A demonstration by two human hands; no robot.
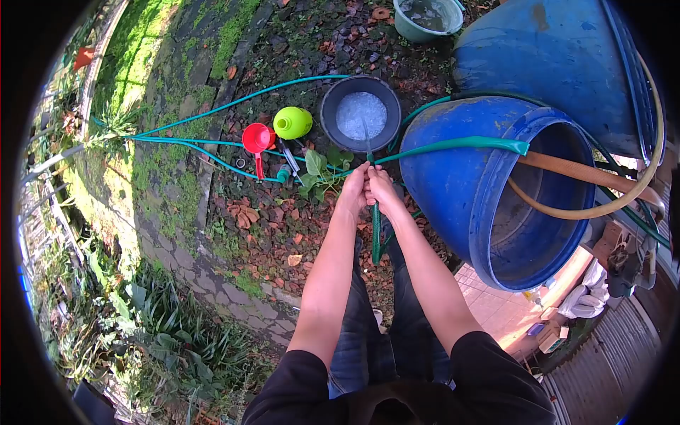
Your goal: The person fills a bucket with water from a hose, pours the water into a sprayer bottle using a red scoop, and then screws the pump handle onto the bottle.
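Note:
Both my hands are closed around the end of a green hose, close together in front of me. My left hand grips it from the left side and my right hand from the right. Water runs from the hose end into a dark round basin, where the water looks foamy or churned. Left of the basin lie a yellow-green round container and a red dipper with its handle toward me. A small green leafy plant grows beside my left hand.
A big blue barrel lies tilted at my right, its mouth facing me, with a brown hose entering it. Another blue barrel stands behind. A pale green bucket holds water at the back. Thin teal hose loops across the leaf-strewn ground.

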